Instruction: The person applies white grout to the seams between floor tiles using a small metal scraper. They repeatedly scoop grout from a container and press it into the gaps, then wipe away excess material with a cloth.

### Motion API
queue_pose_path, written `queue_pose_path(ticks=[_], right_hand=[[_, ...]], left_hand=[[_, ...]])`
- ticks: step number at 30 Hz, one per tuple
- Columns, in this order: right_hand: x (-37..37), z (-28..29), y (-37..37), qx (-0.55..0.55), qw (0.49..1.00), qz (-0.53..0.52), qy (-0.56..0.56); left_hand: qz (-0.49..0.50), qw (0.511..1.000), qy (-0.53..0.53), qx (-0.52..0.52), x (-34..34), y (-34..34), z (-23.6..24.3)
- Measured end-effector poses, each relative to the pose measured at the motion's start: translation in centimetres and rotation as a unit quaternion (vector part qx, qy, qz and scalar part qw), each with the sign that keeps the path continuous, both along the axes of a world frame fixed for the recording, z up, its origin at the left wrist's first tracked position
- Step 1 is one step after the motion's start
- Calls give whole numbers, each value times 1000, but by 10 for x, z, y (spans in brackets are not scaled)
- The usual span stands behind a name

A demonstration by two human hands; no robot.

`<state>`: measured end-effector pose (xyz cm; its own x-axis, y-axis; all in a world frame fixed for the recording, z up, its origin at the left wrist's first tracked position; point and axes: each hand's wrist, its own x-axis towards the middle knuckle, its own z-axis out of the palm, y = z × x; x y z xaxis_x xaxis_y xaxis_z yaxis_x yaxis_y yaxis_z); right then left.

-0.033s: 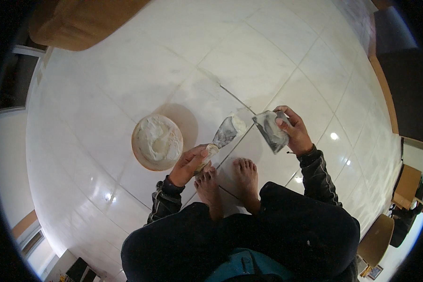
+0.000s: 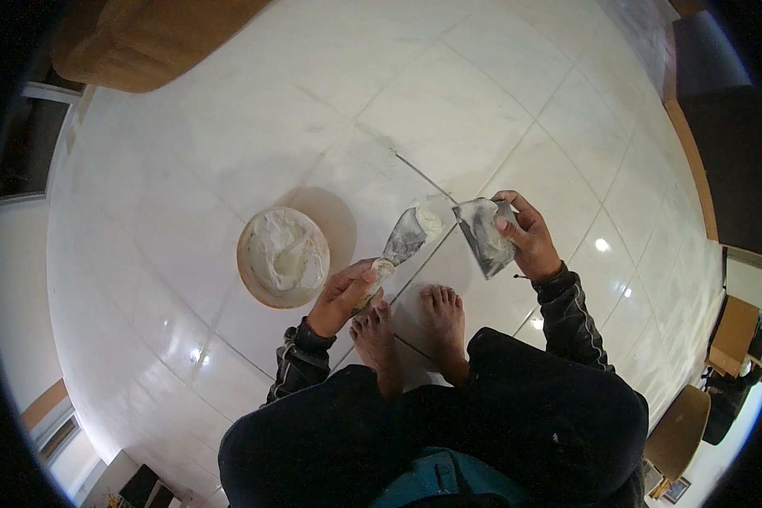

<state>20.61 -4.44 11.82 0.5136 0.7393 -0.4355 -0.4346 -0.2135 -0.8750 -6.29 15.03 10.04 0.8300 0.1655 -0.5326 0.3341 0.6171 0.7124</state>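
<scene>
My left hand (image 2: pixel 339 296) is wrapped round the pale handle of a putty knife (image 2: pixel 405 237). Its grey blade points away from me, with a lump of white paste (image 2: pixel 429 222) at the tip. In my right hand (image 2: pixel 529 237), between thumb and fingers, is a flat, dark, roughly square scraper (image 2: pixel 486 233) smeared with the same paste. The scraper's left corner is close to the paste on the knife; whether they touch I cannot tell. Left of my left hand stands a round tub (image 2: pixel 242 254) holding white paste (image 2: pixel 284 254).
White floor tiles (image 2: pixel 449 93) with dark, partly whitened joints surround my bare feet (image 2: pixel 411 330). A brown upholstered piece (image 2: pixel 144 42) is at the far left. Dark furniture (image 2: pixel 728 144) edges the right side, with a cardboard box (image 2: pixel 733 336) and a brown seat (image 2: pixel 679 432) nearer.
The scraper in my right hand has shifted very slightly left and tilted a little. My left hand and the putty knife are almost where they were.
</scene>
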Motion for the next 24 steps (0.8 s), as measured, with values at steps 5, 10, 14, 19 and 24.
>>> queue_pose_path(ticks=[5, 10, 14, 19, 24], right_hand=[[-12, 8, 2, 49, 998, -10, -47], [-24, 11, 3, 29, 998, -26, 42], [-28, 17, 3, 17, 998, -23, 47], [-36, 26, 9, 31, 993, -47, 107], [-41, 13, 15, 47, 990, -75, -113]], left_hand=[[33, 998, -39, -36, 5, -16, -6], [38, 993, -111, -4, 8, -21, -6], [24, 994, -107, -5, 9, -22, -8], [7, 995, -92, 34, 9, -22, -8], [17, 997, -56, 42, 10, -25, -3]])
